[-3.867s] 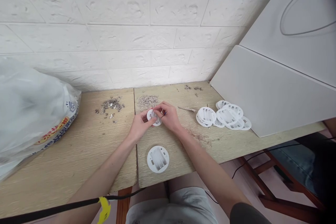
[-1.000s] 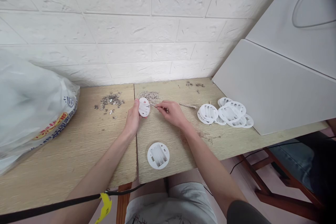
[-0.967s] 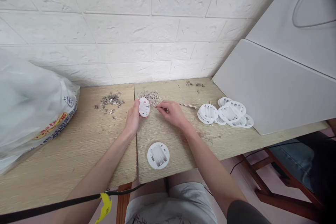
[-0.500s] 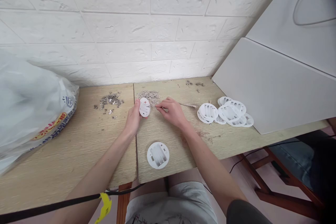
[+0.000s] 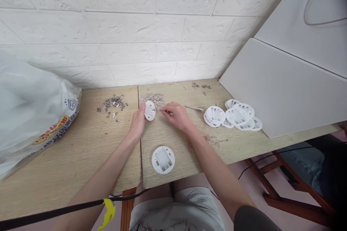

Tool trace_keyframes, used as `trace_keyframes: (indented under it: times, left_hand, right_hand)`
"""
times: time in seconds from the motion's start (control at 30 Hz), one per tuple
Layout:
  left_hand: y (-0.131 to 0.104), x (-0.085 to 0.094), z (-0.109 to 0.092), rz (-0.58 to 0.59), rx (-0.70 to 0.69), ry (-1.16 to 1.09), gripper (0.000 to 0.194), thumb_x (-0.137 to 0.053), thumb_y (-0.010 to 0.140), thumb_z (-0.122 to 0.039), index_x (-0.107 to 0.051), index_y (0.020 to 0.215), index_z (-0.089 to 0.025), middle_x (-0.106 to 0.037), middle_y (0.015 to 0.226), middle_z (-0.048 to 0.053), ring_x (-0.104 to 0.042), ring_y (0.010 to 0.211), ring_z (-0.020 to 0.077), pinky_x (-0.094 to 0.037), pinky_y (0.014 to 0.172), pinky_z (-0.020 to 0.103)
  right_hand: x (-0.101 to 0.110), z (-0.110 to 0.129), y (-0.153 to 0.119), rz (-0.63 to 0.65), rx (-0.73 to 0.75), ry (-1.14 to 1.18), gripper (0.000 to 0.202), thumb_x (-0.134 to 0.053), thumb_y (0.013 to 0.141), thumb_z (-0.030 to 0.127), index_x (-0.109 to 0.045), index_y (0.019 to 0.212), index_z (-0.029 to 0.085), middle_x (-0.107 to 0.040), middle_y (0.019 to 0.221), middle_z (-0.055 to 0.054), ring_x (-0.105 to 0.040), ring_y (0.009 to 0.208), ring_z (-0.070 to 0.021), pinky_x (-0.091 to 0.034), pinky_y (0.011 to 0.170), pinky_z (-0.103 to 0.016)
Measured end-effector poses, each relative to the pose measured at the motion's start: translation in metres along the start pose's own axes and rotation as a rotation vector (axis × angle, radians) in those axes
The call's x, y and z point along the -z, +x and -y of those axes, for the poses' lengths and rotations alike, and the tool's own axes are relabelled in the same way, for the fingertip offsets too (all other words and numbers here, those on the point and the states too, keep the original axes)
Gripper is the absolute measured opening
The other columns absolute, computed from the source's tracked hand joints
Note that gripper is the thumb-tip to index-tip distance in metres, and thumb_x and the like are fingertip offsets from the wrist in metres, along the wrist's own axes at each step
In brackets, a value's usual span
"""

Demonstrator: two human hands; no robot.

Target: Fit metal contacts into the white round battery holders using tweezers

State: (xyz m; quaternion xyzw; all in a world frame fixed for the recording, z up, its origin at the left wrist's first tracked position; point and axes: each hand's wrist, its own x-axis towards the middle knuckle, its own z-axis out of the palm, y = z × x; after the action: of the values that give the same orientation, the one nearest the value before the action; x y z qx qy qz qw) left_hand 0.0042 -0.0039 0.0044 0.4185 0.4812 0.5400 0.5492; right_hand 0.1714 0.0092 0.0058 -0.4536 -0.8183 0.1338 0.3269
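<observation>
My left hand point(image 5: 138, 121) grips a round white plastic piece point(image 5: 150, 110) by its left edge, tilted up above the table. Pinched in my right hand point(image 5: 177, 115) is a thin metal tool, its tip at the right edge of that piece. Just behind the held piece lies a heap of small silvery metal parts point(image 5: 155, 98). Another round white piece point(image 5: 163, 160) with slots lies flat near the table's front edge. To the right of my right hand, several similar white discs point(image 5: 240, 114) overlap in a pile.
A second heap of metal parts point(image 5: 115, 102) is on the left table. A large plastic bag point(image 5: 35, 112) stands at the far left. Few small parts point(image 5: 206, 86) lie at the back right, near a grey-white panel point(image 5: 287, 90). A thin stick point(image 5: 194, 108) lies beyond my right hand.
The held white piece has shifted very slightly to the right. My right hand and the tool stay almost in place at its edge.
</observation>
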Motion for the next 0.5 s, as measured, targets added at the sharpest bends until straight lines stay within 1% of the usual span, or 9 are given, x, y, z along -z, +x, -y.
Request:
trace_keyframes:
  times: [0.3,0.5]
  left_hand:
    - [-0.0001,0.0008,0.0015,-0.025,0.0,-0.032,0.056,-0.05,0.076,-0.065,-0.064,0.093,-0.014,-0.067,0.084,0.008,-0.062,0.078,0.0193,-0.046,0.053,0.025]
    - [-0.0005,0.0002,0.0016,-0.001,-0.002,0.0,0.057,-0.048,0.077,-0.066,-0.065,0.093,-0.014,-0.067,0.081,0.008,-0.062,0.076,0.0199,-0.045,0.053,0.026]
  right_hand:
    - [0.0037,0.0004,0.0007,0.01,-0.022,-0.008,0.017,-0.055,0.086,0.02,-0.071,0.089,0.018,-0.067,0.078,-0.005,-0.055,0.075,-0.0164,-0.039,0.07,-0.028]
    - [0.0028,0.0014,0.0006,0.012,-0.018,0.0,0.017,-0.055,0.086,0.02,-0.071,0.089,0.019,-0.067,0.077,-0.005,-0.055,0.075,-0.0168,-0.039,0.07,-0.028]
